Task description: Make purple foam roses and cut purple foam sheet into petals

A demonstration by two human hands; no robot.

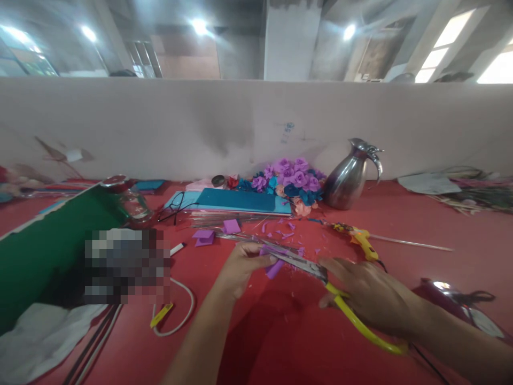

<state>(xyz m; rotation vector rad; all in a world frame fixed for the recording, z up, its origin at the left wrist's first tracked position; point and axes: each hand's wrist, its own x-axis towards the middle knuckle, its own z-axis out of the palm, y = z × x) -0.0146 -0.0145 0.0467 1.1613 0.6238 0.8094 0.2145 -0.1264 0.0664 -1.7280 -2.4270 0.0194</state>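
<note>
Between the thumb and fingers of my left hand [248,263] is a piece of purple paper [274,269], held over the red table. My right hand [363,291] grips a pair of scissors [302,263] with yellow handles. Their metal blades point left and lie across the purple paper; how far they are parted is hard to make out. Small purple scraps [287,235] are scattered just beyond the blades. Two folded purple paper pieces [204,237] lie to the left of them, near several thin wires [216,220].
Behind my hands are blue sheets [240,200], eyeglasses [176,207] and a heap of paper flowers [294,176]. A metal jug [348,179] stands at the back right. A yellow glue gun [365,245] lies right; a green panel [52,251] and white cable [191,302] are left.
</note>
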